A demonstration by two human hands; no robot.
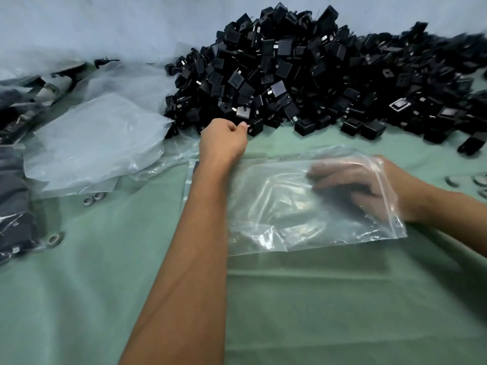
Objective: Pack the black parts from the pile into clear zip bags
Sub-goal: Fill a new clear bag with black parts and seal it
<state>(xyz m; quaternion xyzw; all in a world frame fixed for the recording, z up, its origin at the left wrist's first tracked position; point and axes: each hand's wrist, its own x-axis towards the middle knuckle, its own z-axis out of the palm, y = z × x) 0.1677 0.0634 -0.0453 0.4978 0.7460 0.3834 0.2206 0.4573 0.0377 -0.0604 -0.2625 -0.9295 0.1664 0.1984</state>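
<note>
While the left hand (224, 139) reaches to the near edge of the pile of black parts (303, 75) in the upper centre of the frame, its fingers are curled together; fingertips sit against one black part (255, 126) at the pile's foot, but whether they actually pinch it cannot be told. Right hand (350, 185) lies inside the clear zip bag (303, 206), centre right of frame, fingers loosely extended and apart, seen through the film; it grips nothing. Bag lies flat on the green cloth-covered table (316, 312), mouth toward the right. No black part visible inside it.

Pile spans upper centre to upper right, backed by pale sheeting. A stack of loose clear bags (92, 143) lies at centre left. Filled bags of dark parts (15, 206) sit along the left edge. Small metal rings (93, 198) rest on the cloth lower left of the stack; more rings (469, 180) at the right edge.
</note>
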